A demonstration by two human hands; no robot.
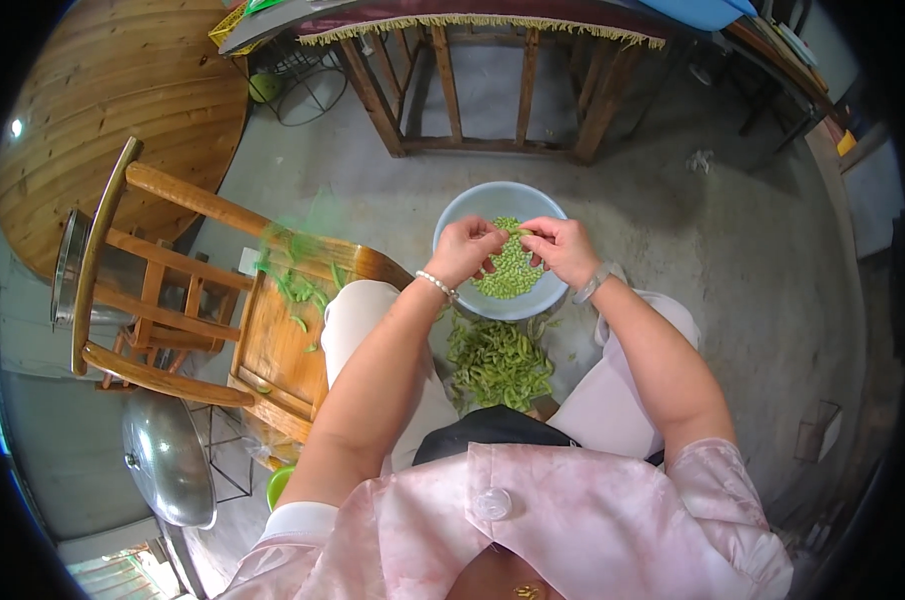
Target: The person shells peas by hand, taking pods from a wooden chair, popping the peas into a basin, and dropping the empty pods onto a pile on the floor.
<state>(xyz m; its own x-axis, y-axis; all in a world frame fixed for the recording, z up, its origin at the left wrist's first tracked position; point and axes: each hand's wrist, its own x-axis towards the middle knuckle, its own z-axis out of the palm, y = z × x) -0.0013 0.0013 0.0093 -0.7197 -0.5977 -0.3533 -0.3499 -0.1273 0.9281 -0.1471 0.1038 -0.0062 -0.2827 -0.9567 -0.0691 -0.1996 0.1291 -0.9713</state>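
Over a pale blue plastic basin [499, 190], my left hand [467, 246] and my right hand [561, 246] face each other. Fingertips of both hands pinch a small green bean pod [523, 232], partly hidden by the fingers. Shelled green beans [509, 279] cover the middle of the basin below them. A heap of green pods [497, 356] lies on the floor between my legs, just on the near side of the basin. Whether those pods are full or split I cannot tell.
At my left, a wooden chair [284, 352] carries several green pods [301, 289] and a green mesh bag [306, 232]. Behind it leans a round wooden tabletop [122, 112]. A metal wok lid [169, 457] stands nearby. Ahead is a wooden-framed table [490, 142] with a fringed cloth.
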